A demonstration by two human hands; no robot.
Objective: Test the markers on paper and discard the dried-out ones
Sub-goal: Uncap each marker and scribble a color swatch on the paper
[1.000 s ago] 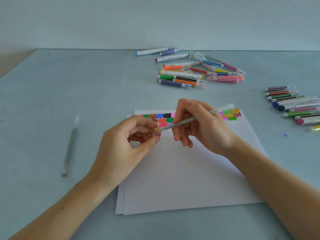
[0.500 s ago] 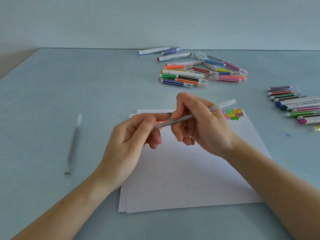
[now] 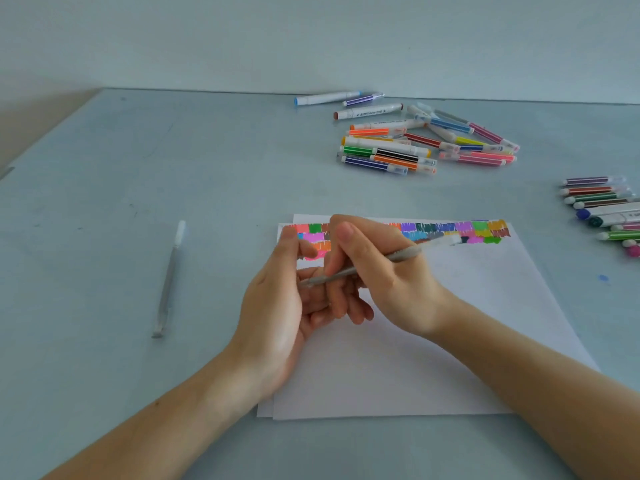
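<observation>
My right hand (image 3: pixel 391 282) grips a thin grey marker (image 3: pixel 405 253) over the white paper (image 3: pixel 415 358), with the marker's whitish end pointing up and right. Its lower end lies against the palm of my left hand (image 3: pixel 277 317). That hand's thumb and forefinger stand above the marker without pinching it, and its other fingers curl loosely beneath. The marker's tip is hidden between my hands. Bands of coloured test scribbles (image 3: pixel 481 232) run along the paper's far edge.
A second grey marker (image 3: pixel 168 282) lies alone on the table to the left. A loose pile of coloured markers (image 3: pixel 391 155) sits beyond the paper. Another row of markers (image 3: pixel 595 199) lies at the right edge. A small blue ink spot (image 3: pixel 603 278) marks the table.
My left hand let go of the marker's end and turned palm-up beneath it. My right hand lowered the marker slightly, and more of the scribbles now show.
</observation>
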